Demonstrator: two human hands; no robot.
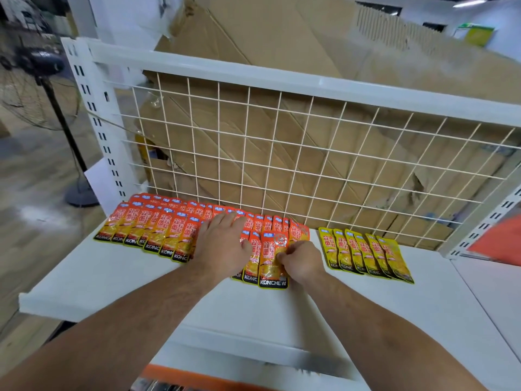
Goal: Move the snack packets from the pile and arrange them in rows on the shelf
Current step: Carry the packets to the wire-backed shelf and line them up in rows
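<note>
Just under the right hand [301, 261] lies the front orange packet [273, 259]. Its long axis runs from the shelf's front edge toward the back, label end nearest the person. The right hand's fingers are curled and pinch the packet's right side, so that hand is the nearer one. The packet overlaps its neighbours at the right end of the front orange row [158, 235].

The left hand [222, 244] lies flat just to the left, fingers spread and pressing on the overlapped packets. Its fingertips reach the back orange row [265, 222] along the wire grid [282, 153].

A further packet would likely go to the right, into the gap before the yellow packets [366, 255], which lie apart toward the right side of the shelf [112, 277]. Nothing blocks that gap. Cardboard [253, 32] stands behind the grid, and a fan [36, 63] stands off to the left. The pile is not in view.
</note>
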